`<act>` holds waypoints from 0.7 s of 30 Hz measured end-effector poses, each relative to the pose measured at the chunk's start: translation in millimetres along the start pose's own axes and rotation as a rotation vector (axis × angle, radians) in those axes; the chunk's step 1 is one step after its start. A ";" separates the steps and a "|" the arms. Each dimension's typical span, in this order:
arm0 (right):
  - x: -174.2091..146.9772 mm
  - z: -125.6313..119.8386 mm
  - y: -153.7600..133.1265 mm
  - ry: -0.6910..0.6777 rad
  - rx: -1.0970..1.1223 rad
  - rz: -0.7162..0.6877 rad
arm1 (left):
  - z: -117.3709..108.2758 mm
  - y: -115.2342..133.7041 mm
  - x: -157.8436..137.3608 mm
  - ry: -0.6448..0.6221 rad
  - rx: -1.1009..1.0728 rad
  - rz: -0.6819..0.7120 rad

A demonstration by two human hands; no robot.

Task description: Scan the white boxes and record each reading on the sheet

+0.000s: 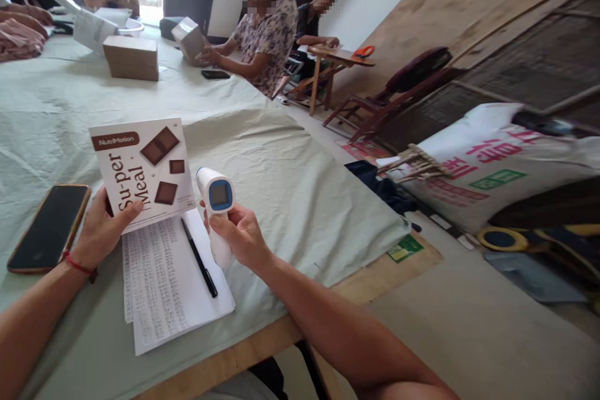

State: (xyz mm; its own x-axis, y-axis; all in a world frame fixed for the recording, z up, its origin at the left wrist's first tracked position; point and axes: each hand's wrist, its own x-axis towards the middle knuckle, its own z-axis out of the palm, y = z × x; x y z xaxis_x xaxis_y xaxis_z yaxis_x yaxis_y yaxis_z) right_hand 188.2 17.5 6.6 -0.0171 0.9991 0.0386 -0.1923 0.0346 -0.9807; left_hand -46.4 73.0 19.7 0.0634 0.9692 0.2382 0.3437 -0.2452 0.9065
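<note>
My left hand (104, 223) grips a white box (145, 169) by its lower left side, thumb on the front. The box carries brown chocolate-square pictures and the words "Su-per Meal". In my right hand (244, 234) is a white infrared thermometer (216, 200), held upright by its handle. Its blue-framed screen faces me and looks blank. Box and thermometer are close together but apart. Below them lie sheets of paper (164, 300) covered in handwriting, with a black pen (199, 257) on top. A phone (49, 228) in a brown-edged case rests left of my left hand.
A pale green cloth (262, 156) covers the table, whose wooden edge (225, 359) shows near me. A brown carton (131, 57) and a dark phone (215, 74) sit farther back. A co-worker (267, 31) holds another box. Right of the table are a chair (398, 90) and a large white sack (487, 162).
</note>
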 end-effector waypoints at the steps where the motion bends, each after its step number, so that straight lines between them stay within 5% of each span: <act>1: 0.7 -2.5 -2.2 0.013 -0.013 -0.012 | -0.6 0.7 0.7 0.009 0.019 -0.002; 13: 2.5 -10.0 -12.4 -0.062 -0.081 -0.072 | -1.8 7.8 1.7 0.021 0.118 -0.072; 21: 5.3 -39.0 -27.6 -0.131 -1.086 -0.176 | 3.3 -2.6 -3.1 0.094 -0.016 -0.017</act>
State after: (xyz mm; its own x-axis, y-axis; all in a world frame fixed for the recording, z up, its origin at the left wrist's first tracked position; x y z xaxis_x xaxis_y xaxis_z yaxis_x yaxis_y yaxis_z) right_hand 231.7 22.7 26.4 -0.1906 0.9699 0.1512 0.7595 0.2433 -0.6033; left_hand -44.4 70.7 15.5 -0.0310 0.9669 0.2534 0.3285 -0.2296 0.9162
